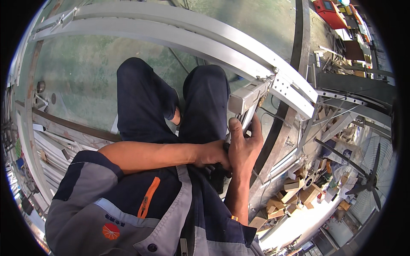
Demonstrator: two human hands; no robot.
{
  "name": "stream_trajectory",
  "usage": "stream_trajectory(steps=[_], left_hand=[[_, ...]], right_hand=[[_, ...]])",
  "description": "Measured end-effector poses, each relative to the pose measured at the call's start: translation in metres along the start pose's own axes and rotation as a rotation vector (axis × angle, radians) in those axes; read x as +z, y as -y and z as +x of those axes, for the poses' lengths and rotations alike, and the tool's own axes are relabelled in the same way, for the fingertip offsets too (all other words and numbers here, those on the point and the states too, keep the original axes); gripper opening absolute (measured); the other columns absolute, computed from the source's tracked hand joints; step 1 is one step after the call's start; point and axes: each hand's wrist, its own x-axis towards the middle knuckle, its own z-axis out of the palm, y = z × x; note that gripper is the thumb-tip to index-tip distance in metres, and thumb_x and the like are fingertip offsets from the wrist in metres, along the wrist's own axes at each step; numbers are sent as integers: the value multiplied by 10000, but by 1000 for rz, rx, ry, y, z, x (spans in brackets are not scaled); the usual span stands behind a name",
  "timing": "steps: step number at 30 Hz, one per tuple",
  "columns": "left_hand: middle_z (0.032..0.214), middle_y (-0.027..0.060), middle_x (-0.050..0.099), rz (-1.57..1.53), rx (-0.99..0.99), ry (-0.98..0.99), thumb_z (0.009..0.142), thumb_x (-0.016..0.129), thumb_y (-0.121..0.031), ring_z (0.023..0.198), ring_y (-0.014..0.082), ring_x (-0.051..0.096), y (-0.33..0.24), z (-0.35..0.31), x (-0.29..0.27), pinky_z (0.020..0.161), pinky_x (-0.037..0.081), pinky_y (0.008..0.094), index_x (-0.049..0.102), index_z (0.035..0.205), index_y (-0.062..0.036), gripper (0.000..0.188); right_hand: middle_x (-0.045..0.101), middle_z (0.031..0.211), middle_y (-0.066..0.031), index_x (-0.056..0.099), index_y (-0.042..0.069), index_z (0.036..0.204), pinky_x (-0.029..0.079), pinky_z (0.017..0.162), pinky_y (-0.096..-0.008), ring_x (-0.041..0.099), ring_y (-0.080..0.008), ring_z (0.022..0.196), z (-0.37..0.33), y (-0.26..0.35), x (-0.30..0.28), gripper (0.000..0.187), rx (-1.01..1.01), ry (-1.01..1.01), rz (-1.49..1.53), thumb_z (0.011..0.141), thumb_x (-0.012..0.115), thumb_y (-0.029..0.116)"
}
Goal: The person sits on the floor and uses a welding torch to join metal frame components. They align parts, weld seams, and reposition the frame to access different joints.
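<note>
My right hand [244,147] is raised beside my right knee, thumb up, fingers curled round the lower part of a narrow silver metal piece [246,118]. Above it sits a grey box-shaped metal block [247,97], by the right end of a long silver-white rail [179,36]. My left forearm crosses my lap. My left hand [211,154] is closed against the inner side of my right wrist, round something dark that my fingers and right hand mostly hide.
A dark beam [273,141] runs along my right side. Beyond it are a pile of cardboard boxes [294,192] and a large fan [370,183]. Metal lengths [51,149] lie at the left. A red machine [329,13] stands at the far right on the green floor [81,64].
</note>
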Motion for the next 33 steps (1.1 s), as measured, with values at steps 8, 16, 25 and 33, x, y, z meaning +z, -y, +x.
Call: stream_trajectory(steps=[8,16,25,33], left_hand=[[876,138,752,-34,24,-53,694,736,46,830,221,718,-5,1,6,772,563,327,744,942,46,247],[1093,72,702,-55,-55,-49,659,715,123,1044,200,678,-4,5,6,897,536,328,634,1236,-12,598],[1120,55,712,-74,-59,-24,646,720,109,1060,198,684,-7,0,9,919,545,331,647,1237,-32,612],[1113,55,706,-98,-91,-44,657,710,111,1036,196,685,0,-2,13,880,552,325,643,1237,-38,602]], right_hand=[[694,1231,-274,589,-93,1396,523,981,-429,686,-342,1126,3,7,-3,746,47,22,111,915,818,429],[694,1163,-274,611,-55,1389,534,927,-443,697,-374,1054,7,-2,-4,716,-38,-10,107,902,818,428],[688,1085,-288,618,-16,1404,533,900,-482,693,-424,1014,3,0,-5,728,-14,-20,48,882,810,453],[688,1098,-277,616,-15,1405,534,901,-475,693,-420,1021,-5,4,-8,698,-4,-19,41,886,809,410]])
